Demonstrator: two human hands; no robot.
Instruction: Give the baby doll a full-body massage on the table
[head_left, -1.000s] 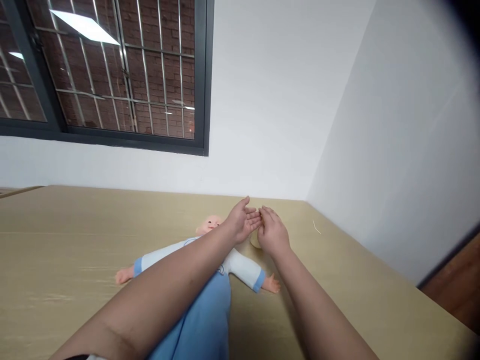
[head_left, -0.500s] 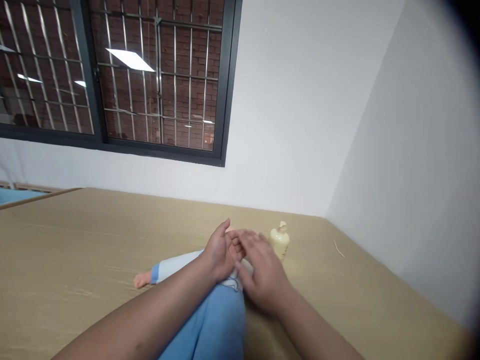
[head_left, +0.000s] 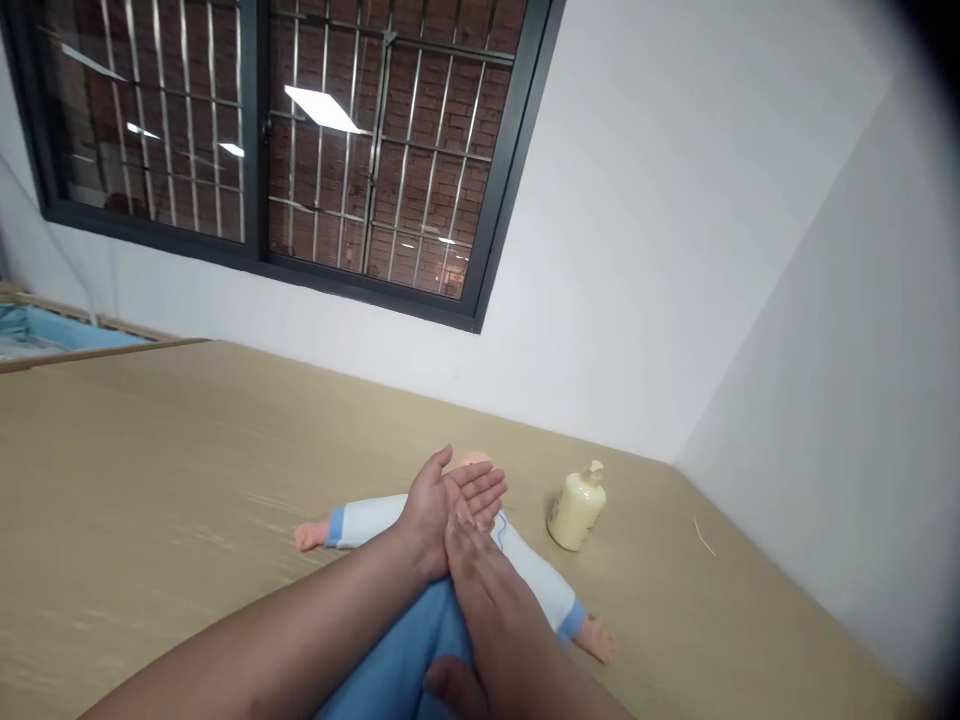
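Observation:
My left hand is palm up with its fingers stretched out, holding nothing. The fingertips of my right hand lie on the left palm; its fingers are extended and its thumb points down toward the blue trousers. Beneath both hands lies a doll in a white top with blue cuffs and blue trousers. Its arms are spread to either side, and only the top of its head shows beyond my left fingers. Right of the doll stands a pale yellow pump bottle, touched by neither hand.
The doll lies on a tan table. A thin pale strip lies near the right edge. Behind are a white wall and a barred window. Something light blue shows at the far left.
My right hand has moved left and down onto the left palm, its fingers now pointing up-left. The doll's right-side arm and the whole bottle have come into sight. The view has tilted and shifted.

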